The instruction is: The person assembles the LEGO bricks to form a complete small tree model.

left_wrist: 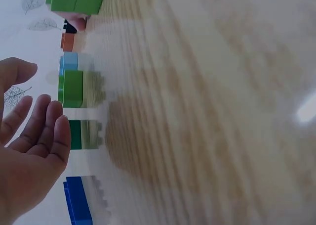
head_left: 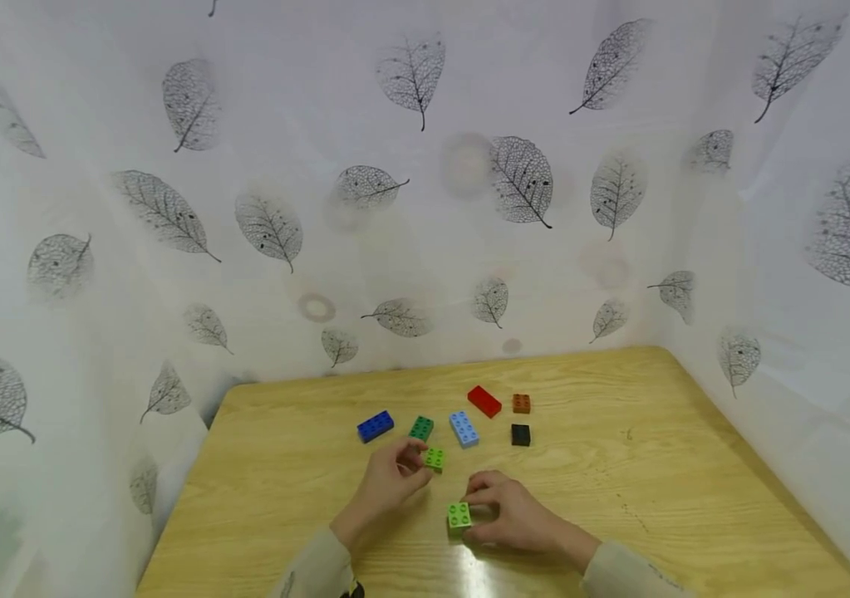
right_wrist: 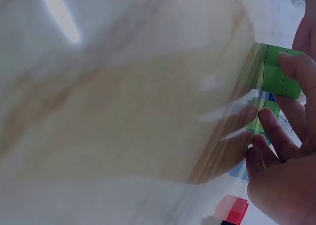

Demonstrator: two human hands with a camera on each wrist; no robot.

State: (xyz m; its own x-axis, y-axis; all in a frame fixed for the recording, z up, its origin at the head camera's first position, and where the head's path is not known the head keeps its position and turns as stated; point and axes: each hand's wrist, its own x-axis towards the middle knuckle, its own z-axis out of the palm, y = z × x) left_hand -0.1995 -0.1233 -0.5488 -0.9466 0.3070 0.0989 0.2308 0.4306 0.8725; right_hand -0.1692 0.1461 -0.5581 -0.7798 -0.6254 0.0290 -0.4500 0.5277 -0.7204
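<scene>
My right hand (head_left: 516,513) pinches a stack of two light green toy bricks (head_left: 459,518) near the front middle of the table. In the right wrist view, the thumb lies against one side of the stack (right_wrist: 274,76), with a seam between its two layers. My left hand (head_left: 385,480) is beside a single light green brick (head_left: 434,460), its thumb and fingers spread apart. From the left wrist, that brick (left_wrist: 73,89) stands beyond the fingertips, with nothing held in the curved fingers. A dark green brick (head_left: 420,428) sits just behind the left hand.
Farther back on the wooden table (head_left: 282,482) lie a dark blue brick (head_left: 375,426), a light blue brick (head_left: 464,429), a red brick (head_left: 484,401), an orange-brown brick (head_left: 521,404) and a black brick (head_left: 520,435). A leaf-patterned white curtain (head_left: 410,249) surrounds the back and sides.
</scene>
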